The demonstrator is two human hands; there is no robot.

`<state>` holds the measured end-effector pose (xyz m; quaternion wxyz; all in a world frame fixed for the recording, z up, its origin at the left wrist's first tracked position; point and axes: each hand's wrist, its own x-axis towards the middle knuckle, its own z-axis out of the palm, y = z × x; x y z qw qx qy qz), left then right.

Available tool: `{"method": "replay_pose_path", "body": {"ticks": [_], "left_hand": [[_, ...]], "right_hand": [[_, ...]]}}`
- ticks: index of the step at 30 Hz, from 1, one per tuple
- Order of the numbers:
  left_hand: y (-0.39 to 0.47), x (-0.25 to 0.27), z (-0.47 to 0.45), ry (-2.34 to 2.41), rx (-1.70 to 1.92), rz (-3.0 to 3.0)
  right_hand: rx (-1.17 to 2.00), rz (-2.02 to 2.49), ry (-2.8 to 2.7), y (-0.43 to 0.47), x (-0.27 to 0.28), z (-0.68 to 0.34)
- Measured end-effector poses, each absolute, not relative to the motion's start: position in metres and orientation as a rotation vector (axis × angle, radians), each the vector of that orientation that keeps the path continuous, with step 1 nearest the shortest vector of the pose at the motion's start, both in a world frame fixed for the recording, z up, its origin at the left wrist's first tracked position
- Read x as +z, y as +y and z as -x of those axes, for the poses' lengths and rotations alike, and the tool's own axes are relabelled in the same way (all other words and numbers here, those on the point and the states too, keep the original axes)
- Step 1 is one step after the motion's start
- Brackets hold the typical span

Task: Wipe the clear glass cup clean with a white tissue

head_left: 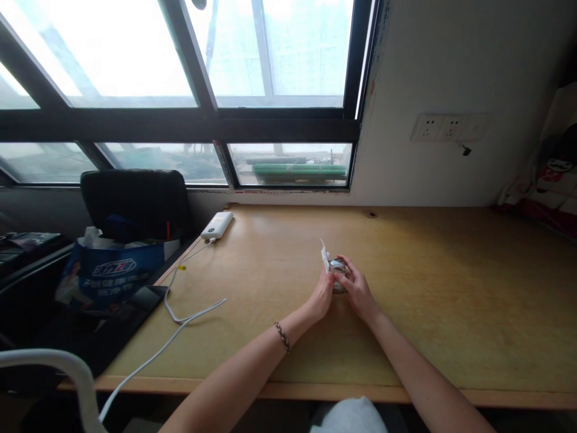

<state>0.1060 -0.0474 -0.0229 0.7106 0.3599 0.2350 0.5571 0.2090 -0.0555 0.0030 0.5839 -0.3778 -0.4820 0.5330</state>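
Both hands are close together above the middle of the wooden desk (pixel 270 270). My right hand (pixel 359 294) curls its fingers round a small, shiny, greyish container (pixel 338 265), clear or metallic; its exact kind is too small to make out. Against the container's left side, my left hand (pixel 320 296) is closed on a thin white piece (pixel 324 255) that looks like paper or tissue and stands upright. Part of the left fingers is hidden behind the thumb and the container. A braided bracelet (pixel 282 337) circles the left wrist.
A white power bank (pixel 217 225) lies at the desk's back left, with a white cable (pixel 180 325) trailing forward. A blue bag (pixel 112 273) rests by a black chair (pixel 135 201) to the left. Wall sockets (pixel 442 127) and a window frame (pixel 288 129) rise behind.
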Motion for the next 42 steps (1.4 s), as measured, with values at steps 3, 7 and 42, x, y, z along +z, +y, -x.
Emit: {"method": "replay_pose_path", "body": {"ticks": [3,7,42], "left_hand": [[-0.045,-0.03,-0.112,0.495,1.19,-0.841],[-0.048,-0.021,-0.12,0.397,1.137,-0.732],[-0.046,-0.002,-0.108,0.273,1.005,-0.88]], "right_hand": [[1.182,0.883,-1.219,-0.055,0.003,-0.211],[0.951,0.953,-1.321,-0.052,0.003,-0.213],[0.603,1.164,-1.298,-0.051,0.0,-0.216]]}}
